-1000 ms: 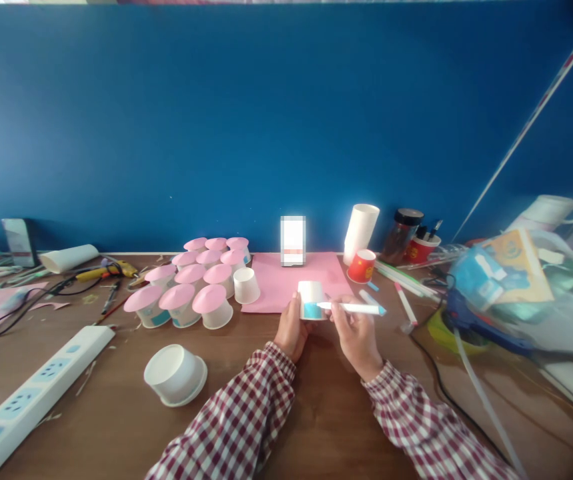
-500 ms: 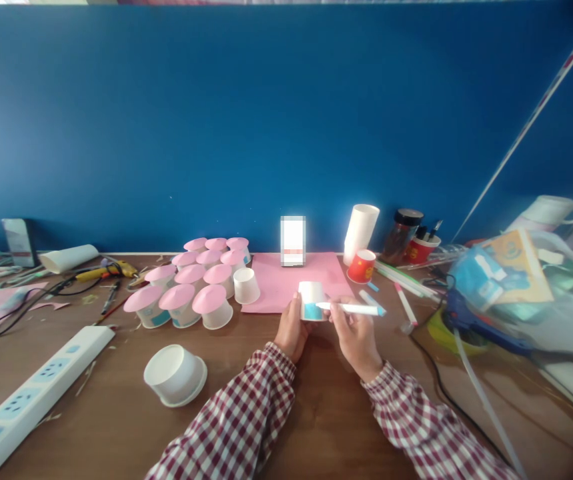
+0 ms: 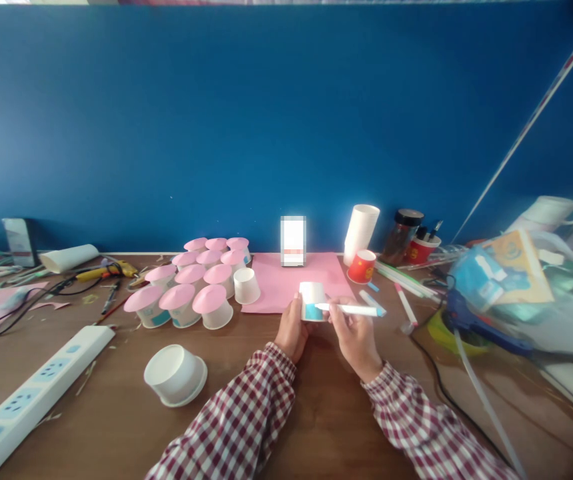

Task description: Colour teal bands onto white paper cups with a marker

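In the head view I have my left hand [image 3: 290, 330] wrapped around the side of a small white cup [image 3: 311, 292], which shows in line with the near edge of a pink sheet [image 3: 269, 287]. A blue patch [image 3: 311, 313] covers part of the cup's lower side. My right hand [image 3: 356, 337] pinches a white marker [image 3: 353, 310], its tip at that patch; from here I can't tell if they touch. To the left I see rows of pink-topped cups [image 3: 209, 298], a bare white cup [image 3: 246, 288] just beside them; to the right, a red cup [image 3: 363, 265] and a tall white stack [image 3: 361, 227] behind it
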`<state>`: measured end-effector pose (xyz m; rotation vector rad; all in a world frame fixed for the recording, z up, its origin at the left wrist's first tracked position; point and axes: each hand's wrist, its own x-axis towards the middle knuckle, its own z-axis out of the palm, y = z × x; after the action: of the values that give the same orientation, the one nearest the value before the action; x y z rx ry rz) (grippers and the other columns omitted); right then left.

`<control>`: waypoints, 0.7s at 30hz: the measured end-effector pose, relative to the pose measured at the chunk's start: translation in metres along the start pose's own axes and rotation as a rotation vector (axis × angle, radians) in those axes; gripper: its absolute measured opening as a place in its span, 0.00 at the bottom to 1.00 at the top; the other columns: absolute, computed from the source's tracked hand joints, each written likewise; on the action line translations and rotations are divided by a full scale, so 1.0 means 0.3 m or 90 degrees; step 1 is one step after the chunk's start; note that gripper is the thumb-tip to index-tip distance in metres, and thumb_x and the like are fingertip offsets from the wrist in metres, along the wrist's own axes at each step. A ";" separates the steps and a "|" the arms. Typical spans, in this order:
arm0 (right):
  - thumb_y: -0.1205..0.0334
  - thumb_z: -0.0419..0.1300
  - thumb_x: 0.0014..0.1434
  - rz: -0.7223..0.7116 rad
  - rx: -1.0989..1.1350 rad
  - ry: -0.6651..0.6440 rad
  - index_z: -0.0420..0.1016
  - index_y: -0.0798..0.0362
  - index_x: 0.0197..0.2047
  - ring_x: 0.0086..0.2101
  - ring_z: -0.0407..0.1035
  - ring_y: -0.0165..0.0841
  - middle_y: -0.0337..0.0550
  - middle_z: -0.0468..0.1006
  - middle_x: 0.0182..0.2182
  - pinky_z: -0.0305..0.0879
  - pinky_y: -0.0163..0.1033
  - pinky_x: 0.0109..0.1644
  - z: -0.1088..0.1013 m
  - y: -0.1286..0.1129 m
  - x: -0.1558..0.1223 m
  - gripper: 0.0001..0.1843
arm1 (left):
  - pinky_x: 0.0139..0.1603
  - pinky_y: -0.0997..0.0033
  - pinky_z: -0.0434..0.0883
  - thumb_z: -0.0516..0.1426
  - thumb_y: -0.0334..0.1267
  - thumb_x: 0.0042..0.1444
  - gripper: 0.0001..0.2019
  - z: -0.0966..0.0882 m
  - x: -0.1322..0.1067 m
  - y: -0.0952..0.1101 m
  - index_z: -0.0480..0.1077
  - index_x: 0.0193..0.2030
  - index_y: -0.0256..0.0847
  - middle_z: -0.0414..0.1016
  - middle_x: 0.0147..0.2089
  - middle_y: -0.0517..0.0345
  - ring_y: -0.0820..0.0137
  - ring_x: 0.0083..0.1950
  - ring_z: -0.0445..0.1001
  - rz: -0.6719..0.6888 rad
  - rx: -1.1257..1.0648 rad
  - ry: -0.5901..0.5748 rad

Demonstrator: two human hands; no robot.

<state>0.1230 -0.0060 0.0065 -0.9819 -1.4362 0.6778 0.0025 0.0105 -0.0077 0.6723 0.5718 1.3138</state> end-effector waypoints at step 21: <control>0.55 0.56 0.62 -0.004 0.007 0.006 0.70 0.53 0.37 0.28 0.73 0.32 0.42 0.76 0.28 0.73 0.36 0.34 0.001 0.016 -0.005 0.10 | 0.46 0.63 0.71 0.51 0.52 0.59 0.23 -0.001 0.004 -0.002 0.72 0.45 0.30 0.77 0.43 0.42 0.63 0.42 0.75 -0.001 -0.002 0.019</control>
<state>0.1236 -0.0050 0.0016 -0.9708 -1.4260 0.6753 0.0030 0.0116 -0.0083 0.6509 0.5941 1.3243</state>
